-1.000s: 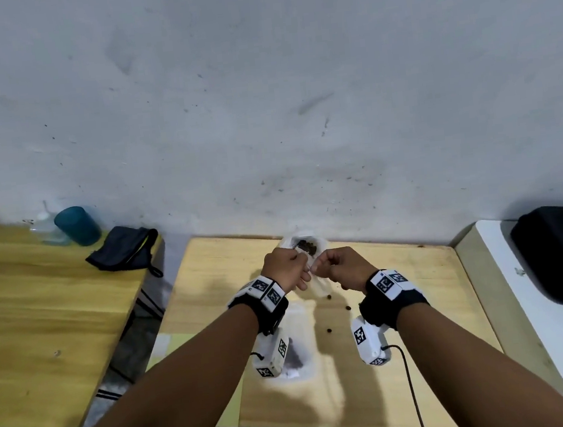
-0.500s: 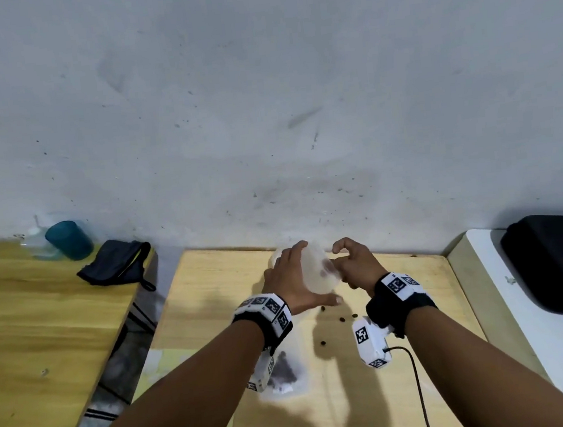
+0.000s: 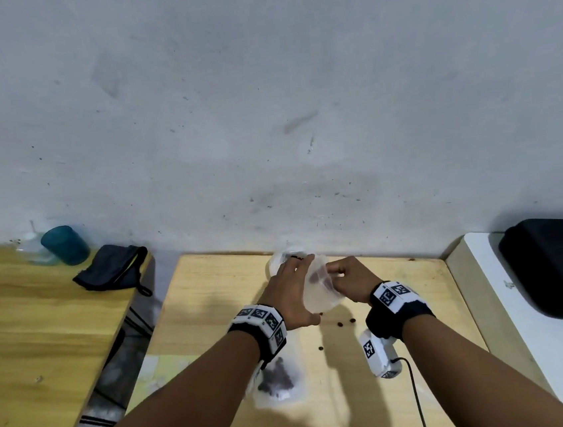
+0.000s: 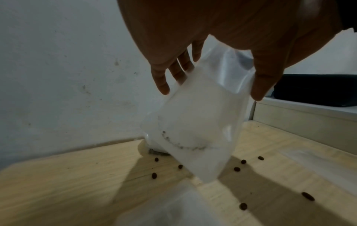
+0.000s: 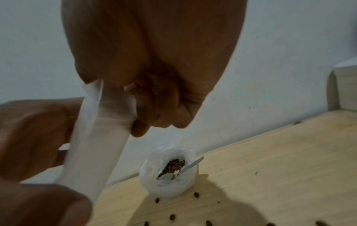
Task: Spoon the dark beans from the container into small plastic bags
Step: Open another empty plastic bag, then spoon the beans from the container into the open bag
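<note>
Head view first: my left hand (image 3: 290,294) and right hand (image 3: 351,277) hold a small plastic bag (image 3: 319,287) above the wooden table (image 3: 211,290). Left wrist: straight fingers (image 4: 162,79) and thumb span the bag. Right wrist: curled fingers (image 5: 154,107) pinch its edge, I think; beyond stands the container (image 5: 168,172) of dark beans (image 5: 174,165).

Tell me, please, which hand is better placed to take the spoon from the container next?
Probably the right. The left hand spreads along the empty bag, supporting it. The right hand only pinches its edge, and the spoon handle leans toward that side of the container.
</note>
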The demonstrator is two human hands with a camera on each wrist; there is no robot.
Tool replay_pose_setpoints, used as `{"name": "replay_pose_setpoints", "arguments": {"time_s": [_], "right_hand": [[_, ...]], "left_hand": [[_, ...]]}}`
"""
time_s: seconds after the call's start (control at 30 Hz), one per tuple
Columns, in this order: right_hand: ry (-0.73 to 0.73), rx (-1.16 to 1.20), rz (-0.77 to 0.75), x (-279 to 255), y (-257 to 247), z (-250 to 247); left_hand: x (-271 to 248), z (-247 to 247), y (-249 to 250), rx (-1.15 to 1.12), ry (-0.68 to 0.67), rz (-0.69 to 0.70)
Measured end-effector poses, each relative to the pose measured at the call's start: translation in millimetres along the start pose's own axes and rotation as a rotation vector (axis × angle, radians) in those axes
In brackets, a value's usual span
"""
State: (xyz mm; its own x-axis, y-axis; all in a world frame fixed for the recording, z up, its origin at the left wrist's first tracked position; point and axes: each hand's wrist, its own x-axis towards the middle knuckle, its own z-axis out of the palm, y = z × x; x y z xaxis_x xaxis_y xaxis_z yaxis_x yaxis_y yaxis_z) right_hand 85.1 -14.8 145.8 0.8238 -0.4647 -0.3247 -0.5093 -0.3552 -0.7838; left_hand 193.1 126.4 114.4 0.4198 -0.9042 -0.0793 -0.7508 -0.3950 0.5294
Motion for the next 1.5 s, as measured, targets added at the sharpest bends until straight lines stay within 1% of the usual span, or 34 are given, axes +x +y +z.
{"name": "replay_pose_setpoints", "arguments": {"time_s": [0.13,0.27,0.37,0.5,0.6,0.67,0.73,0.77,0.8,0.87,0.9,0.93,0.97,1.0,1.1,1.17,1.27,1.4,1.5], "right_hand": [[-0.034,-0.067,-0.019,7.7,7.0,6.7],[0.000,-0.088,0.023,10.6,8.1,11.5],[-0.017,-0.038,0.036,11.3,8.9,16.4],[-0.067,0.005,0.096,14.1,16.5,20.3],[-0.094,0.065,0.190,19.1,27.7,26.3],[-0.127,0.097,0.235,22.7,36.3,30.0],[-0.154,0.140,0.245,25.7,42.7,32.8],[-0.128,0.174,0.241,27.5,47.0,33.9],[-0.066,0.199,0.227,29.4,50.8,34.4],[0.145,0.202,0.187,37.2,61.7,33.6],[0.244,0.185,0.197,42.6,68.7,31.9],[0.311,0.166,0.235,45.8,73.6,28.6],[0.342,0.126,0.289,49.0,77.2,25.5],[0.338,0.083,0.341,55.5,82.9,24.1],[0.241,0.006,0.436,75.5,90.5,21.8],[0.186,-0.008,0.462,88.4,93.2,23.9],[0.147,-0.030,0.478,101.0,89.9,26.7],[0.175,-0.004,0.451,111.0,85.3,27.7],[0.281,0.056,0.380,115.2,87.1,31.8]], "left_hand": [[-0.6,6.2,-5.0,-0.028,0.008,-0.004],[-3.0,11.0,-9.5,-0.042,0.072,0.037],[-1.3,15.3,-15.7,-0.034,0.074,0.040],[0.2,23.0,-28.1,-0.127,0.069,-0.033],[1.8,27.0,-35.5,-0.200,0.046,-0.105],[3.7,30.9,-40.4,-0.253,-0.005,-0.175],[7.8,35.0,-46.7,-0.279,-0.055,-0.259],[9.6,35.3,-49.9,-0.286,-0.068,-0.302],[11.2,35.1,-54.1,-0.299,-0.071,-0.346],[15.5,33.1,-64.4,-0.371,-0.043,-0.466],[17.5,32.0,-70.9,-0.419,-0.012,-0.529],[19.0,30.7,-76.5,-0.467,0.017,-0.576],[20.9,29.9,-81.4,-0.509,0.032,-0.608],[24.4,29.2,-85.5,-0.545,0.040,-0.626],[38.3,27.8,-92.8,-0.599,0.055,-0.647],[48.3,26.6,-94.6,-0.592,0.008,-0.645],[61.4,26.0,-96.4,-0.538,-0.068,-0.638],[75.7,25.6,-98.4,-0.487,-0.142,-0.648],[81.9,24.5,-99.2,-0.480,-0.176,-0.647]]}}
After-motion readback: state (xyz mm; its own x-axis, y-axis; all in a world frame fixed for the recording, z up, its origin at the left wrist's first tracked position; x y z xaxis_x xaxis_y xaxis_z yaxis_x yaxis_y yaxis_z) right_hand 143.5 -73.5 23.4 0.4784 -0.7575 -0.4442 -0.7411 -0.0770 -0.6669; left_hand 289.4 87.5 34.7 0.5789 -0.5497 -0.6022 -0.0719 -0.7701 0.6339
